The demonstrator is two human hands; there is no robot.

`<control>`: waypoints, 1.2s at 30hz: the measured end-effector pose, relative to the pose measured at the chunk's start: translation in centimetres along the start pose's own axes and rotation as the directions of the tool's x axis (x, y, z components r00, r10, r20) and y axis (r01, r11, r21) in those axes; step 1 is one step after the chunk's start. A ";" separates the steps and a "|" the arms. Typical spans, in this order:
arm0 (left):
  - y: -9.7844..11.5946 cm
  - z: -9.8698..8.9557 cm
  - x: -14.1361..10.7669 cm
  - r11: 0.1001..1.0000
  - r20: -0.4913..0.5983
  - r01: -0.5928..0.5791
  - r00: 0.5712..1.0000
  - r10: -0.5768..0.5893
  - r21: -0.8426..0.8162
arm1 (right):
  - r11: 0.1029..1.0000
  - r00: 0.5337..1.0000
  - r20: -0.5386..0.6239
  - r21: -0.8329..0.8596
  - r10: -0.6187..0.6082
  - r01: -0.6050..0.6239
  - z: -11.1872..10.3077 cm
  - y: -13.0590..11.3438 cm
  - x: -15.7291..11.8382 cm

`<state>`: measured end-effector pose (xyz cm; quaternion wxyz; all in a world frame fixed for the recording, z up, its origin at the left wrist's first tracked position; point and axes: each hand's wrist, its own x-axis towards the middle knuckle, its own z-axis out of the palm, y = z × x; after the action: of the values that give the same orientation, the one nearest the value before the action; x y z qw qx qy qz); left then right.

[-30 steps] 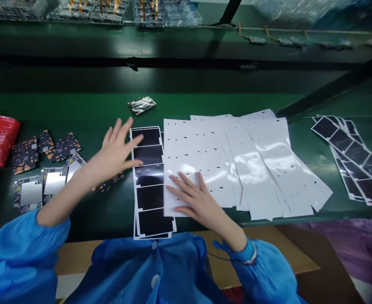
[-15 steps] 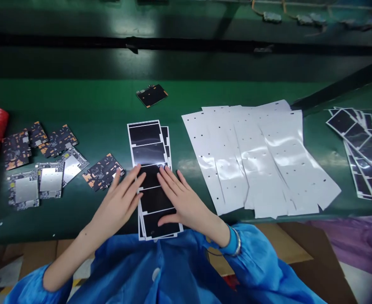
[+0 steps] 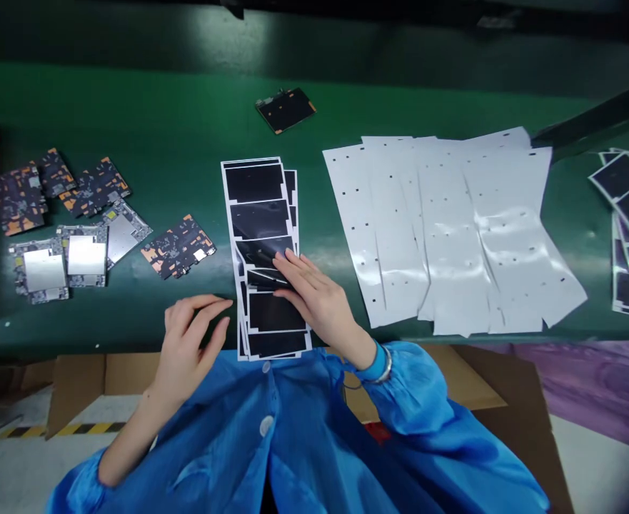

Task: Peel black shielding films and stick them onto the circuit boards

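- Glossy white punched sheets (image 3: 453, 250) are fanning near the green worktop's (image 3: 116, 314) front edge.
- White-bordered black strips (image 3: 259, 218) are reaching mid-edge, the top buckling, so not lying flat.
- Right hand (image 3: 325, 305) is touching it, grip unclear; left hand (image 3: 183, 350) is hovering empty.

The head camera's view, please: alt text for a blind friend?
A person's right hand touches long, white-edged black strips stacked on a green table; the left hand is beside them. Flat circuit boards lie left, overlapping white sheets right.
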<state>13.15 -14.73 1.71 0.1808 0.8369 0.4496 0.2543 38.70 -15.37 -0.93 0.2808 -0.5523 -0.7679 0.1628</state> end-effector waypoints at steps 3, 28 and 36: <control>0.5 0.4 -0.8 0.980 0.062 0.159 0.986 -0.152 -0.123 | 0.994 0.998 -0.057 0.109 0.016 -0.010 -1.1 -0.1 0.5; 3.5 2.4 2.9 0.797 -0.059 0.074 0.989 -0.137 -0.599 | 0.947 0.946 -0.074 -0.084 -0.316 0.310 -3.8 -5.3 1.5; 3.1 2.9 2.0 0.704 0.016 0.278 0.935 -0.354 -0.654 | 0.904 0.959 -0.144 0.391 0.244 -0.172 -6.0 -3.1 1.6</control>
<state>17.86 -14.91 1.51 0.4735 0.6177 0.4802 0.4046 39.64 -15.27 5.96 0.4338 -0.5804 -0.6287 0.2823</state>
